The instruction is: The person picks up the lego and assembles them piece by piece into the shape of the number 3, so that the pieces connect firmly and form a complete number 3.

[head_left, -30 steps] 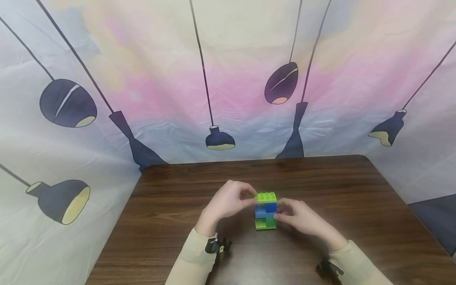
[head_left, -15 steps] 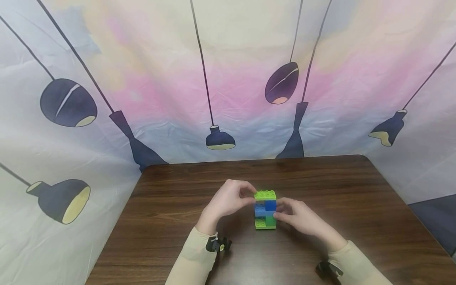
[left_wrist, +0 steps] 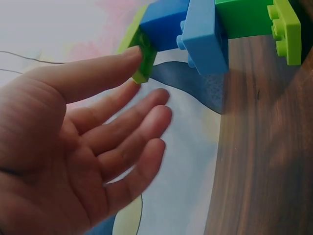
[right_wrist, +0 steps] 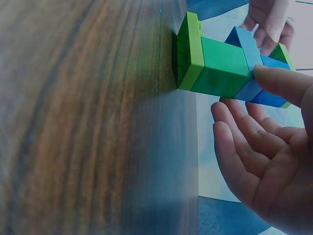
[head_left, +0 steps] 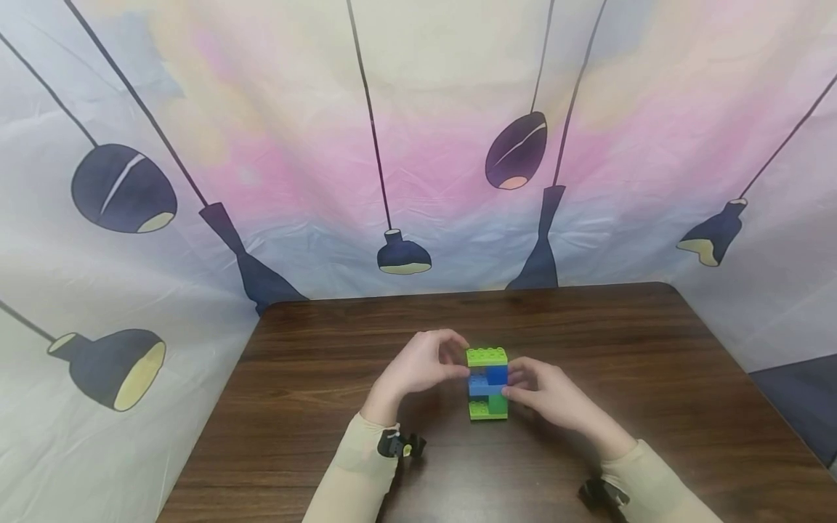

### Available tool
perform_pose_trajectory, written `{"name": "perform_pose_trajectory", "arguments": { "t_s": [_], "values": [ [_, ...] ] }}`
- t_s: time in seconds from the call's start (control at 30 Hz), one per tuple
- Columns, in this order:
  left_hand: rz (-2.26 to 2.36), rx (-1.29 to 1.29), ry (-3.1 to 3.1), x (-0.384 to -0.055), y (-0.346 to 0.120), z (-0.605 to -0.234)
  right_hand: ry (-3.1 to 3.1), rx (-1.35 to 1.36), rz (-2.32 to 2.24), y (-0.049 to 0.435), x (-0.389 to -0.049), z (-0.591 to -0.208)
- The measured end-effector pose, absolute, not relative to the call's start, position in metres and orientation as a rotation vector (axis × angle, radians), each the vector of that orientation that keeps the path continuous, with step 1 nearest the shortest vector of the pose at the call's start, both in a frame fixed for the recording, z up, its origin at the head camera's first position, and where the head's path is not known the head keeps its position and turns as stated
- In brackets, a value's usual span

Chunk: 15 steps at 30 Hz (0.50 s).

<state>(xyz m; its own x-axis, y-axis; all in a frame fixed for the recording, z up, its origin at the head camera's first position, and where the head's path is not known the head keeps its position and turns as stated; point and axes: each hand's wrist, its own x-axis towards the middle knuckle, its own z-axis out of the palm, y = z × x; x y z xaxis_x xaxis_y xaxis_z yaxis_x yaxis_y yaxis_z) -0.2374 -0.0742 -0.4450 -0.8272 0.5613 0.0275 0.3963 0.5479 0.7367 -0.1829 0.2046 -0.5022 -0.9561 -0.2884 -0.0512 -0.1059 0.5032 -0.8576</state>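
A stack of toy building bricks stands upright at mid-table. From the bottom it has a lime plate [head_left: 488, 415], a green brick [right_wrist: 226, 67], a light blue plate [left_wrist: 201, 36], a dark blue brick [head_left: 497, 375] and a lime plate [head_left: 487, 357] on top. My left hand [head_left: 421, 363] pinches the top plate's left end between thumb and index finger, the other fingers loosely bent. From the right, my right hand [head_left: 552, 392] holds the stack, thumb on the light blue plate, fingertips at the far side. Whether the bottom plate touches the table is hard to tell.
The dark wooden table [head_left: 327, 349] reaches back to a cloth backdrop [head_left: 294, 145] printed with hanging lamps. Each wrist carries a small black camera, like the left wrist camera [head_left: 400, 444].
The stack's top has shifted slightly upward in the head view, and my right hand has risen a little with it. My left hand stays nearly where it was.
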Motion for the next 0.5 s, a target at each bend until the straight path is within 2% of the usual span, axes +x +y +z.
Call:
{"name": "perform_pose_trajectory", "arguments": {
  "t_s": [0.5],
  "values": [
    [1.063, 0.692, 2.429, -0.244, -0.068, -0.464, 2.575, -0.291, -1.437, 0.204, -0.184, -0.504]
  ]
}}
